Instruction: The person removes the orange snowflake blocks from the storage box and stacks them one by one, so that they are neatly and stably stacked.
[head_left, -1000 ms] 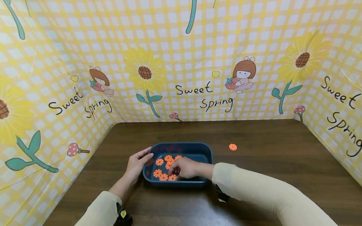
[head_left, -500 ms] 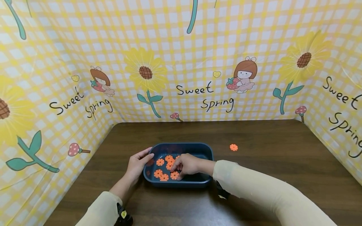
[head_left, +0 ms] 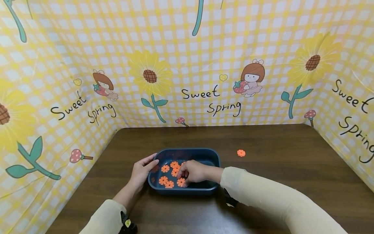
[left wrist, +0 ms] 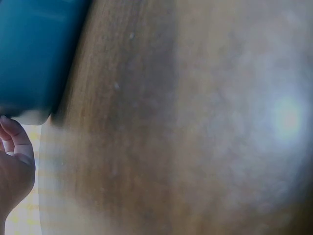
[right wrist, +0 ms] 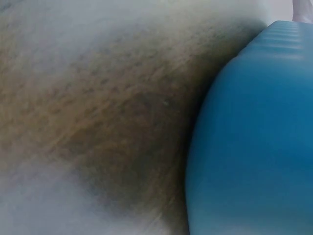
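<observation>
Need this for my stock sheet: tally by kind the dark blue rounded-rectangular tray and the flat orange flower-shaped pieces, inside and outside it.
Dark blue rounded-rectangular tray: 1
Flat orange flower-shaped pieces inside: about 8 visible; overlaps and the right hand may hide more
Orange piece outside: 1
Total: about 10 visible

Left hand (left wrist: 17, 169) at the lower end of a blue container (left wrist: 39, 54) on a wooden tabletop (left wrist: 127, 147).

The container fills the upper left corner, cut off by the view's edge. Below it the hand shows only in part, one fingertip at the container's end, the other fingers mostly out of sight. Pale cloth (left wrist: 28, 218) with faint yellow patches lies past the tabletop's edge; a bright glare (left wrist: 288, 119) whitens the blurred brown wood at far right.
</observation>
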Demonstrator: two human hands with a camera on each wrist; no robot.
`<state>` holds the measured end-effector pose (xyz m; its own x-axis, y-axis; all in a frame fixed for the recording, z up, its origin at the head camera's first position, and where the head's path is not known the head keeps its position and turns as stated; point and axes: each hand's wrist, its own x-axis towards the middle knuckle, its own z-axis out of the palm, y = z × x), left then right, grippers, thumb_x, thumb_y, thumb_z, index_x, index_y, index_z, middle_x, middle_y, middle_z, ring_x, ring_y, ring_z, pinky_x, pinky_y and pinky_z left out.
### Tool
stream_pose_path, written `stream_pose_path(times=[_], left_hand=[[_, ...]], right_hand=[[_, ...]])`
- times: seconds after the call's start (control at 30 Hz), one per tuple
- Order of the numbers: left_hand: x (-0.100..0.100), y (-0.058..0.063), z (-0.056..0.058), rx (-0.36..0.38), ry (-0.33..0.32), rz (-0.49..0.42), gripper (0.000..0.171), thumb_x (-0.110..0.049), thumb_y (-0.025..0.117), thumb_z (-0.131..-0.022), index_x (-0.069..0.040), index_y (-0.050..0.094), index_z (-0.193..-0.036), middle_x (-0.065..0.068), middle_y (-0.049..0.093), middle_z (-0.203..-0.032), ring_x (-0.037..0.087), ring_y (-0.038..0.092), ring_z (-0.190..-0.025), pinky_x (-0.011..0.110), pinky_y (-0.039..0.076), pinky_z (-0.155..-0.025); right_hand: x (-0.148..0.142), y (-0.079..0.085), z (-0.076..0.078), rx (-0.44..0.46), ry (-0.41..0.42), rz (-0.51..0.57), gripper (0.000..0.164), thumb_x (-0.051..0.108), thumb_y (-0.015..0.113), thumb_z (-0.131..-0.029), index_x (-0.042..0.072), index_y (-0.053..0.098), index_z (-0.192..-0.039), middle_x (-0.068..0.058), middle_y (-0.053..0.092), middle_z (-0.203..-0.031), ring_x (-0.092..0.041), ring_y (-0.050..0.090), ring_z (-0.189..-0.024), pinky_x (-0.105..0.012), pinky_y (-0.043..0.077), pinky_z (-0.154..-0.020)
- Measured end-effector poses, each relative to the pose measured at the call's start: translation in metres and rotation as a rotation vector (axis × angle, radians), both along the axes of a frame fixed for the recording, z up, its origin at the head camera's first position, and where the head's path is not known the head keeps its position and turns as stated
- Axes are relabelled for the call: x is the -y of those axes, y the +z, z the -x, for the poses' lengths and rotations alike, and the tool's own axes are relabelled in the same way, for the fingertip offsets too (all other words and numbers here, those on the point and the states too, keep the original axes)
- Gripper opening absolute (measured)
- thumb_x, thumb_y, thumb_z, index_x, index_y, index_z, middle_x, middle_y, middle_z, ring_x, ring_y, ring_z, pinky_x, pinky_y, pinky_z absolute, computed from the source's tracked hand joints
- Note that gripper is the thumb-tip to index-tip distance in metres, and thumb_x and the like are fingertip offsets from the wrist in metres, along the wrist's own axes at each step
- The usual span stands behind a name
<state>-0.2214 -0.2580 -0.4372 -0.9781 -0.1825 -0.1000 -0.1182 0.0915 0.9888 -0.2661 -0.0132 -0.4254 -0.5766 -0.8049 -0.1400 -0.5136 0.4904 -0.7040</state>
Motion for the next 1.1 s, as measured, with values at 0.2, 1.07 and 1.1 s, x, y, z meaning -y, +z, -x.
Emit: stream_pose_path(times=[0.2,1.07,1.1], left_hand=[[0.0003,-0.0008,0.001,-0.007,-0.005,0.017,0.047,-0.025,0.07,-0.092,-0.009,0.059,-0.135,0.015,0.06,-0.129,0.025,0.066,-0.1,0.033,0.054,-0.082],[0.0001,-0.0011,0.0004,0.002,-0.013,0.01,0.047,-0.025,0.069,-0.093,-0.01,0.058,-0.136,0.013,0.058,-0.132,0.024,0.065,-0.103,0.035,0.054,-0.085],[0.0002,-0.0015,0.0006,0.002,-0.011,0.009,0.047,-0.025,0.069,-0.092,-0.009,0.059,-0.135,0.013,0.058,-0.132,0.024,0.065,-0.103,0.034,0.054,-0.084]], right_hand=[[-0.0002,0.0013,-0.0012,-0.023,0.002,-0.004,0.021,0.012,0.082,-0.079,0.018,0.071,-0.096,0.009,0.06,-0.092,-0.007,0.055,-0.082,-0.021,0.047,-0.073],[-0.0019,0.0015,-0.0031,0.02,0.066,0.074,0.023,0.004,0.079,-0.08,0.015,0.067,-0.096,0.004,0.062,-0.086,-0.007,0.056,-0.077,-0.021,0.049,-0.07],[-0.0021,0.0013,-0.0028,0.02,0.071,0.074,0.023,0.004,0.079,-0.08,0.015,0.067,-0.097,0.004,0.062,-0.086,-0.007,0.056,-0.077,-0.021,0.049,-0.07]])
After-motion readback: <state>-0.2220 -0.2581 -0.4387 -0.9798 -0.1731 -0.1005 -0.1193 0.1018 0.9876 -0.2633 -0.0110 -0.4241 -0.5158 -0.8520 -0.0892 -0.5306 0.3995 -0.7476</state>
